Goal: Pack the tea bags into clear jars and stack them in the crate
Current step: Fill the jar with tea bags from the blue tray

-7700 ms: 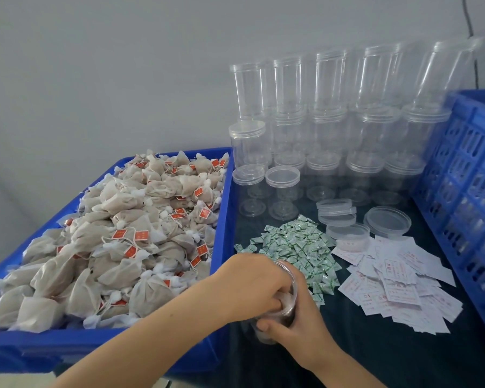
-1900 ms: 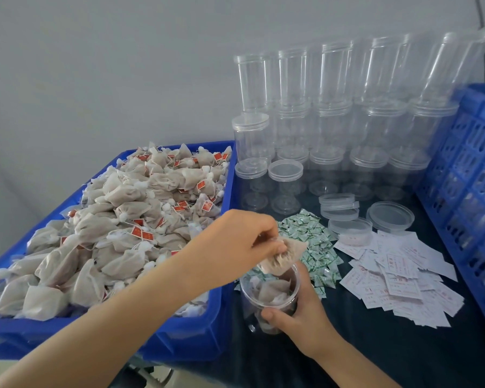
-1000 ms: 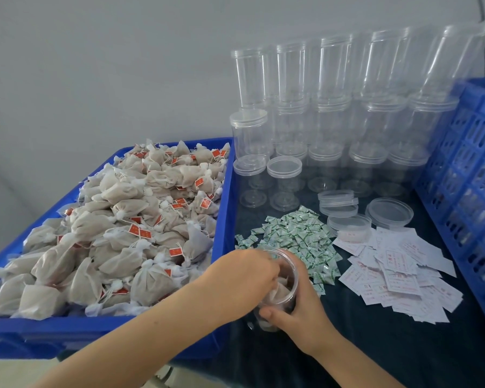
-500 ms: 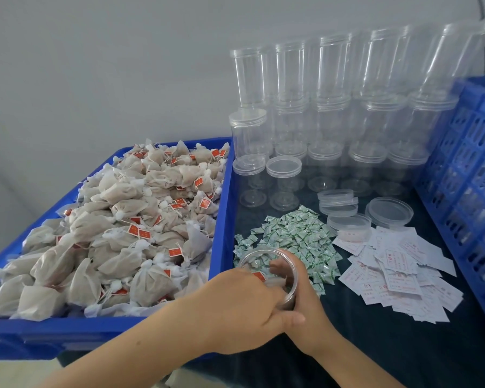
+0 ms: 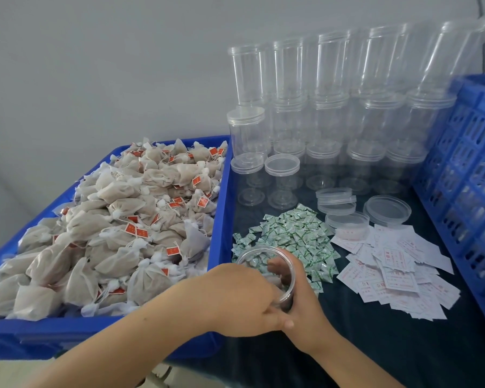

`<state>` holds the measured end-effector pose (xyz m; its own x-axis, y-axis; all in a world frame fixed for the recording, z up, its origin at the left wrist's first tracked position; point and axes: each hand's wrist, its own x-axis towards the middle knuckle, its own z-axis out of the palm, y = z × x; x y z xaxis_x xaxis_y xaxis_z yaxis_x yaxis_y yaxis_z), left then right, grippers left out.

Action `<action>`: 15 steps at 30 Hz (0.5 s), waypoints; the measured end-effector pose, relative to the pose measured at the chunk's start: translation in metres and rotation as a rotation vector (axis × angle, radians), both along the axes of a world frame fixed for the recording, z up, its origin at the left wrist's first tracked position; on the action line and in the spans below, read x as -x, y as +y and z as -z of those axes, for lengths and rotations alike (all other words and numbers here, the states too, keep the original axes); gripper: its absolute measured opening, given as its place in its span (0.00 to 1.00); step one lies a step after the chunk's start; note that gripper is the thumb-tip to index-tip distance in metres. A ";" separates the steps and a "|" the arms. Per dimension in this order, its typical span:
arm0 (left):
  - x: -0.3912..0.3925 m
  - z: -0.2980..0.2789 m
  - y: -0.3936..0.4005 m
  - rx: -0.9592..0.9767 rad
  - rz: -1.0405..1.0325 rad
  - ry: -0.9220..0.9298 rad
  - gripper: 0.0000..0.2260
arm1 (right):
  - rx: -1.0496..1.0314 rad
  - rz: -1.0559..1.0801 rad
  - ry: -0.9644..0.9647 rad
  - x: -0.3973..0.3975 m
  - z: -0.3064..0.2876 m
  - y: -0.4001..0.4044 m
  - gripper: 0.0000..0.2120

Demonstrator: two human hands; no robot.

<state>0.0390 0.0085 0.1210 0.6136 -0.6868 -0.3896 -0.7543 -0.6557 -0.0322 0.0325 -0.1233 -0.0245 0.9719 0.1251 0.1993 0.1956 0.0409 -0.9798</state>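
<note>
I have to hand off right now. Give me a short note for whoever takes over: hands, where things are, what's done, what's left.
Right hand grips the open clear jar on the dark cloth, thumb at its rim. Left hand rests against the jar's near side; its fingertips are hidden, so its grip is unclear.
The jar holds some tea bags, count hidden.
Tea bags fill the blue bin on the left. Green sachets, paper slips and loose lids lie right of the jar; empty jars are stacked behind.
Left: finish filling, cap the jar, place it in the blue crate on the right.
</note>
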 end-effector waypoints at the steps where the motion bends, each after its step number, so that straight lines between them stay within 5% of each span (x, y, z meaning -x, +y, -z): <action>1: -0.002 -0.001 -0.001 -0.009 0.001 0.012 0.21 | 0.009 -0.009 -0.006 -0.001 0.000 -0.001 0.42; 8: -0.016 -0.014 -0.003 0.024 -0.025 0.080 0.14 | -0.016 -0.041 -0.035 0.000 -0.002 -0.001 0.36; 15: -0.040 -0.018 0.006 0.344 -0.136 -0.035 0.12 | -0.002 -0.035 -0.056 0.003 -0.008 -0.001 0.38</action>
